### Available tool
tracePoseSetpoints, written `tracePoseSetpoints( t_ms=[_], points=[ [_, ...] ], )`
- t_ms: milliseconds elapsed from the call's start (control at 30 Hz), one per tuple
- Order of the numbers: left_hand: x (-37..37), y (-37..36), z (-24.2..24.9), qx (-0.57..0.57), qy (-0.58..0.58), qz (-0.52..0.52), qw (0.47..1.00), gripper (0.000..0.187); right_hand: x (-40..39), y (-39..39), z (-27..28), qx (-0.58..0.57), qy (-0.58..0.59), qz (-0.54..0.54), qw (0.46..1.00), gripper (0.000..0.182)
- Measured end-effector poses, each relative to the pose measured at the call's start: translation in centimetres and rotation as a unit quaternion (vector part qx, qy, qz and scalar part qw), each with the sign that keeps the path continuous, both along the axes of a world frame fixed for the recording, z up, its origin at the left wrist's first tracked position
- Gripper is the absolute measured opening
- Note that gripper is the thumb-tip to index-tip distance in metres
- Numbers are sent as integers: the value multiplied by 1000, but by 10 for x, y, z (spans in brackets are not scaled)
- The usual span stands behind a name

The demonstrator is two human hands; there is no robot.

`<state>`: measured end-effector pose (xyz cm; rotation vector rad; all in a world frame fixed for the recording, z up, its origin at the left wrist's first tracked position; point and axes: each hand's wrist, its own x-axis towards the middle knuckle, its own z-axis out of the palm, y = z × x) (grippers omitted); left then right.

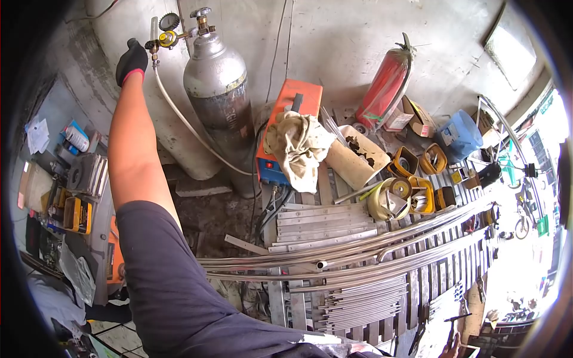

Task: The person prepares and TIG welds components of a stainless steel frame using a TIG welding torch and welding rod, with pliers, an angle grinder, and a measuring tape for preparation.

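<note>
In the head view, the gloved left hand [132, 61] is beside the regulator [168, 40] on the silver gas cylinder [216, 71]; whether its fingers clamp anything, I cannot tell. A cloth [298, 143] drapes the orange machine [307, 93] near the left edge of the slatted table [413, 293].

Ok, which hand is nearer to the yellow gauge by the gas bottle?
Left, as far as shows. The gloved left hand is just left of the yellow gauge, slightly lower in the picture; the right hand is out of view, so its position can't be told.
</note>
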<state>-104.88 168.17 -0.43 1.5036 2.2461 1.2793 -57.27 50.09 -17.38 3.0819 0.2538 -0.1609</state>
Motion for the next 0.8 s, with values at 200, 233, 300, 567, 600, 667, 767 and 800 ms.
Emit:
tracePoseSetpoints(
  t_ms=[200, 233, 300, 567, 600, 667, 767, 800],
  points=[
    [14, -44, 0, 56, 244, -96, 963, 61, -12, 11, 12, -65, 23, -21, 997, 54],
    [12, -35, -6, 87, 263, -85, 957, 58, -12, 8, 12, -78, 23, -19, 997, 53],
    [10, -22, -8, 101, 288, -66, 950, 58, -13, 3, 13, -107, 24, -15, 994, 52],
    [12, -18, 11, -22, 206, -125, 970, 64, -18, -25, 13, -275, 23, 34, 961, 48],
    [12, -20, 11, -19, 209, -119, 971, 63, -18, -30, 13, -305, 23, 48, 951, 48],
    [12, -20, 6, 15, 222, -99, 970, 62, -19, -40, 13, -369, 21, 77, 926, 47],
    [12, -31, 1, 50, 227, -91, 968, 61, -20, -58, 11, -473, 22, 132, 871, 47],
    [13, -37, 1, 60, 225, -92, 968, 60, -21, -64, 10, -503, 22, 153, 850, 47]
  ],
)
